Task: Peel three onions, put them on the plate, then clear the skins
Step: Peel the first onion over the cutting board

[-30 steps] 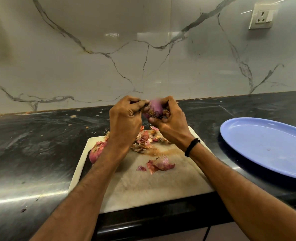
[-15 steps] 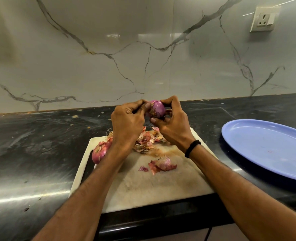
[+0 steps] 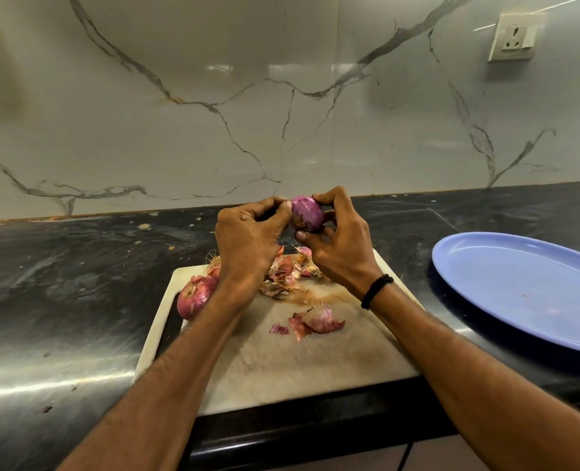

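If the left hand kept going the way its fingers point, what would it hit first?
The onion: the left hand pinches at it, and the right hand grips its other side. Depth is unclear from one view.

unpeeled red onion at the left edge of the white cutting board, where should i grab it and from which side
Grip the unpeeled red onion round its bulging middle, probably from above and the left: it lies on its side, and the left forearm covers its right flank.

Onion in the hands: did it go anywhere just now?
No. The onion stays where it was, held by the left hand and the right hand above the far edge of the cutting board.
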